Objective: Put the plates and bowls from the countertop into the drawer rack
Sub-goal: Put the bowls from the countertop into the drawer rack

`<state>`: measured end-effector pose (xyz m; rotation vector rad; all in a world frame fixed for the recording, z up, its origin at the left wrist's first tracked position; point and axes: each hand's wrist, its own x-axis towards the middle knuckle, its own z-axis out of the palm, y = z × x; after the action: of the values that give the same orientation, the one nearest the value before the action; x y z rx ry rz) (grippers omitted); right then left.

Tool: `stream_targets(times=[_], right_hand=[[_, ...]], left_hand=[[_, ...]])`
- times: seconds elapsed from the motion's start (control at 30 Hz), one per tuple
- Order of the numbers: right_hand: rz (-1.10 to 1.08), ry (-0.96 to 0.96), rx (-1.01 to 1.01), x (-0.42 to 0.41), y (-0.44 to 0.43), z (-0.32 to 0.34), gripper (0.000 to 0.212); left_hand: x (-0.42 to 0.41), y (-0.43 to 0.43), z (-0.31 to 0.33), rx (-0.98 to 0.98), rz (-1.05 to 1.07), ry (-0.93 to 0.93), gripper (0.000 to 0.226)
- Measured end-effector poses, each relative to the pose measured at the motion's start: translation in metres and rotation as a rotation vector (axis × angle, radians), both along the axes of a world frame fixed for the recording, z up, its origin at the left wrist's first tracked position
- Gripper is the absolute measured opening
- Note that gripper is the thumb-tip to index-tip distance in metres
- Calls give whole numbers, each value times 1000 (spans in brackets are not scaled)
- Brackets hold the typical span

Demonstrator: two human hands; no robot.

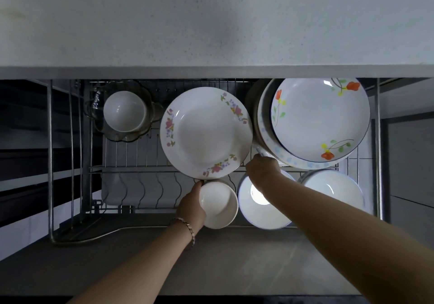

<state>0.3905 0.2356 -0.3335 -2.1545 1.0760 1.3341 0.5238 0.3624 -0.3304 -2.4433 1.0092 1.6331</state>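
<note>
Left hand grips a small white bowl by its left rim at the drawer rack's front edge; right hand pinches a plate stack's near edge; the table shown holds nothing

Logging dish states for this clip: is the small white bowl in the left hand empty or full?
Empty. The small white bowl faces up, showing a bare white inside, with the left hand gripping its rim above the rack.
</note>
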Motion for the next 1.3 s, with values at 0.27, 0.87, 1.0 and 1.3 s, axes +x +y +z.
stream_targets(times=[0.27,0.87,1.0,1.3], right_hand=[[-80,-191,-99,-16,15,19,57],[-774,-896,-45,140,-153,259,38],[-1635,-1002,-13,179,-214,290,47],[-2192,-1182,-96,170,-258,251,50]], left_hand=[[-4,-10,6,168,53,-9,51],[146,-178,242,-617,477,-35,18],[193,-220,263,-657,560,3,27],[211,-242,252,-615,530,242,30]])
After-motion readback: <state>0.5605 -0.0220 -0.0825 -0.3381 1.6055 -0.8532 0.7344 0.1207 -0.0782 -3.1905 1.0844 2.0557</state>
